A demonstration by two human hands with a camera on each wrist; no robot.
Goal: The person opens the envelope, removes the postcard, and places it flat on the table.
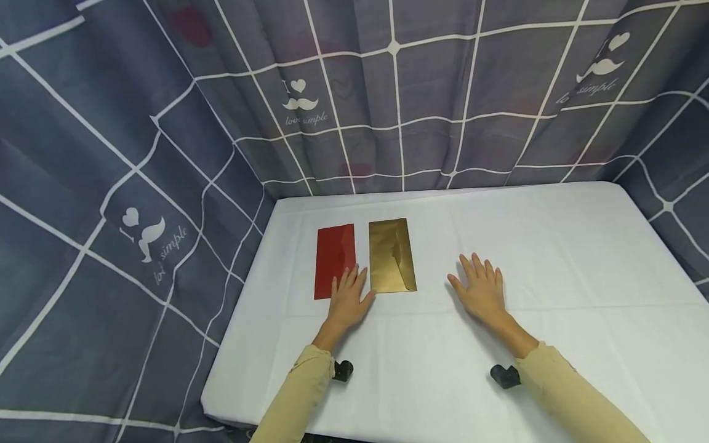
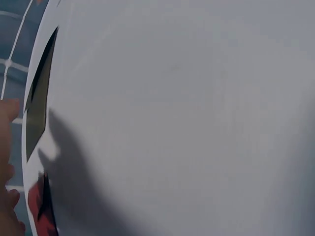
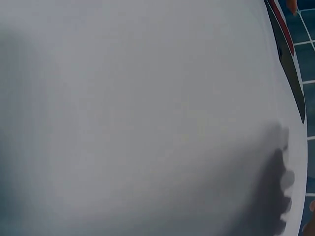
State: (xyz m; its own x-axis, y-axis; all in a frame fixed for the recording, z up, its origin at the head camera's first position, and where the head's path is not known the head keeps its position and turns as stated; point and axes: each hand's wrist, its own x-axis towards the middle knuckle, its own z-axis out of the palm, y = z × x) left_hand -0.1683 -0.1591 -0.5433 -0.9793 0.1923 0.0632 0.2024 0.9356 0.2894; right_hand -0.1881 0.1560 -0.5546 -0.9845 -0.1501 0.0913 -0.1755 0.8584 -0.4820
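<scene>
Two envelopes lie side by side on the white-covered table, a red envelope (image 1: 335, 255) on the left and a gold envelope (image 1: 390, 255) with its flap side up on the right. My left hand (image 1: 348, 303) is spread, its fingertips overlapping the red envelope's lower right corner and its thumb tip near the gold envelope's lower left corner. Well to the right of the gold envelope, my right hand (image 1: 480, 292) is held over the bare cloth with its fingers spread and nothing in it. Both wrist views catch the envelopes edge-on, with the hands' shadows on the cloth.
The white tablecloth (image 1: 581, 264) stretches to the right of both hands. Dark grey-blue curtains (image 1: 360, 98) with white grid lines hang behind the table and at both sides. A small black wrist camera (image 1: 343, 370) sits at the left cuff, another (image 1: 505, 376) at the right.
</scene>
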